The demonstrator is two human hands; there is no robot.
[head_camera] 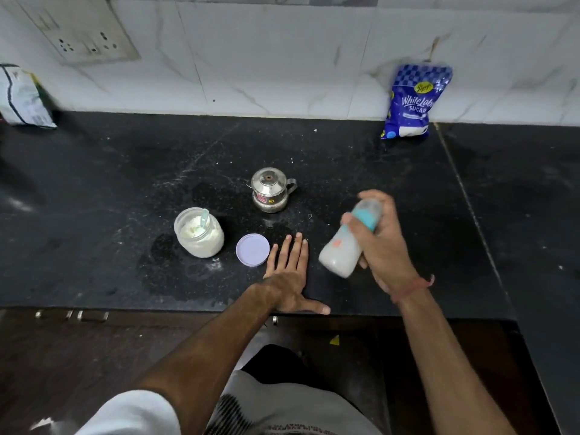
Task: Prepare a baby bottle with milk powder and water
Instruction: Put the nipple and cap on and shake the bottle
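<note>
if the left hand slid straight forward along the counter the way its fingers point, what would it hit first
Probably the steel pot. The left hand lies flat on the counter, fingers pointing away and slightly right, so it might pass just right of the pot; the purple lid stays to its left.

A blue sugar bag [414,102] leans against the marbled wall tiles [282,58] at the back of the black countertop [94,183]. Far left of it stands a crumpled white packet [22,95], beneath a wall socket [84,36].
</note>
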